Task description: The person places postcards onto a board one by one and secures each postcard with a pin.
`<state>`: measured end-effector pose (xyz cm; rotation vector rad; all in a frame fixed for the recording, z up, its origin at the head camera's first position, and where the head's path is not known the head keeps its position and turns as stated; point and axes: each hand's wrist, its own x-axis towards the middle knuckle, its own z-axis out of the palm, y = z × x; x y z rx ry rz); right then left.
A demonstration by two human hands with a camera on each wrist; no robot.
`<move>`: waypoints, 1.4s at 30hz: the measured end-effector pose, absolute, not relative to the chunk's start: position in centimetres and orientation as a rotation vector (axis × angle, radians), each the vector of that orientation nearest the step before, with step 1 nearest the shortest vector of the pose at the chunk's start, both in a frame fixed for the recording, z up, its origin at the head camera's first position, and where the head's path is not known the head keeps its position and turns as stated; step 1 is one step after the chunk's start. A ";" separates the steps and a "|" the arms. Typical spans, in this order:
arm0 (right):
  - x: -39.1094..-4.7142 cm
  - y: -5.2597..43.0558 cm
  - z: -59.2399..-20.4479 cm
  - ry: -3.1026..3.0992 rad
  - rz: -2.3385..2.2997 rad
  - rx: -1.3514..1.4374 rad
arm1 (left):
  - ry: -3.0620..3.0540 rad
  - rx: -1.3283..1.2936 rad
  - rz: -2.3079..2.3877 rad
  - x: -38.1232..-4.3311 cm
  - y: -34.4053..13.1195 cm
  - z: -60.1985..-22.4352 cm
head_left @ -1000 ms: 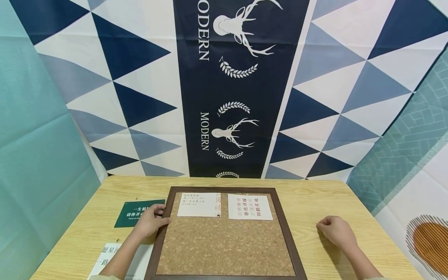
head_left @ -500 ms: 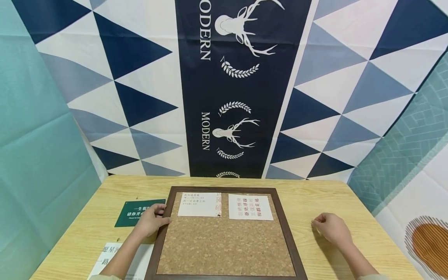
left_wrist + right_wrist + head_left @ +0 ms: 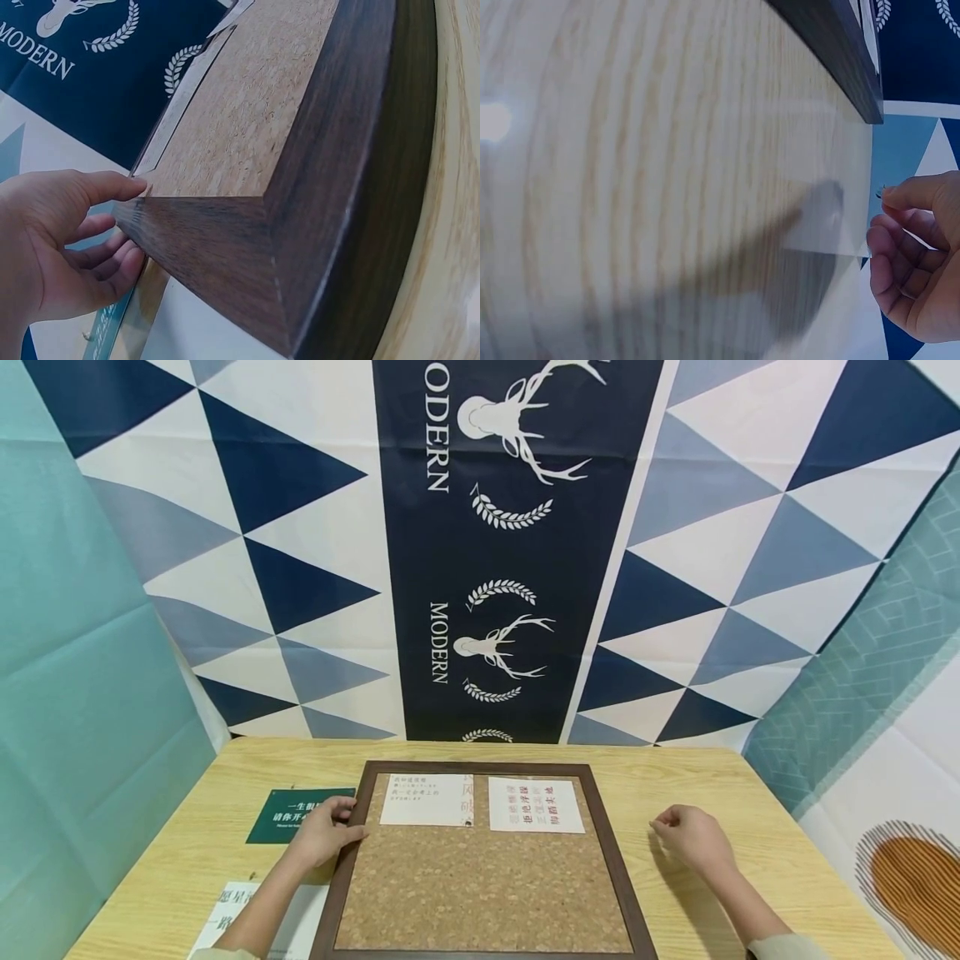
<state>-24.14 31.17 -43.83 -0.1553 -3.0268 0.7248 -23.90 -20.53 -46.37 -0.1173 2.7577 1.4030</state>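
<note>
A cork board (image 3: pixel 483 893) in a dark brown wooden frame lies on the table. My left hand (image 3: pixel 322 833) grips the frame's left side, and in the left wrist view the thumb rests on top with the fingers along the outer side. To the right of the board, my right hand (image 3: pixel 697 839) is above the table. Its thumb and forefinger pinch a tiny metal pin (image 3: pixel 880 193), seen in the right wrist view. On the board's upper half lie a white card with writing (image 3: pixel 426 800) and a card with red lettering (image 3: pixel 536 805). A small dark pin (image 3: pixel 468 823) shows at the first card's lower right corner.
Left of the board, a green card (image 3: pixel 273 818) lies partly behind my left hand, and a white card (image 3: pixel 225 910) partly under my left forearm. Small pins lie near them. A patterned cloth (image 3: pixel 495 552) hangs behind the wooden table (image 3: pixel 172 852).
My right hand has moved left, toward the board's right side, and slightly toward the far edge of the table. My left hand and the board have stayed in place.
</note>
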 end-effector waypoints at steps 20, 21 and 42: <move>-24.3 29.5 -43.3 -2.961 0.694 -0.092 | 2.871 -0.064 1.381 -24.5 -19.4 -45.1; -24.3 29.4 -43.3 -2.959 0.690 -0.088 | 2.869 -0.061 1.391 -24.6 -19.2 -45.0; -24.5 27.4 -42.5 -2.932 0.692 -0.026 | 2.875 0.144 1.407 -25.8 -14.5 -43.7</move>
